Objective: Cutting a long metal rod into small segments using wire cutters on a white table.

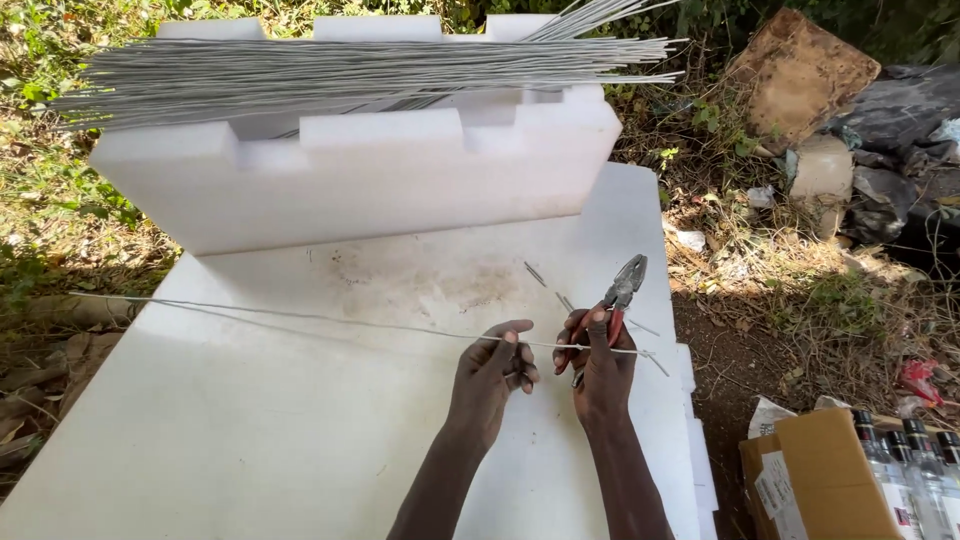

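Both forearms come in from the bottom edge, angled up toward the middle of the white foam board, wrists slightly raised off it. Left hand has its fingers curled narrow, thumb and fingertips pinching a long thin grey wire. Right hand sits just beside it, fingers wrapped tight round the red handles of a pair of pliers while also pinching the same wire; the pliers' metal head points up and away, jaws apart from the wire. The wire runs nearly level from past the right hand, through both hands, far out to the left edge of the board, slightly bowed. A few short cut wire pieces lie on the board near the pliers.

The board is smooth, flat, matt, with a brownish stain near its middle. Bottom right, a brown cardboard box holds clear glass bottles with dark caps.

Farther off, a thick white foam block with notched, stepped edges stands on the board. Across its top rests a bundle of straight grey wire rods, ends overhanging left. Behind and right: dry grass, dirt, a brown cardboard scrap, dark plastic sheeting.
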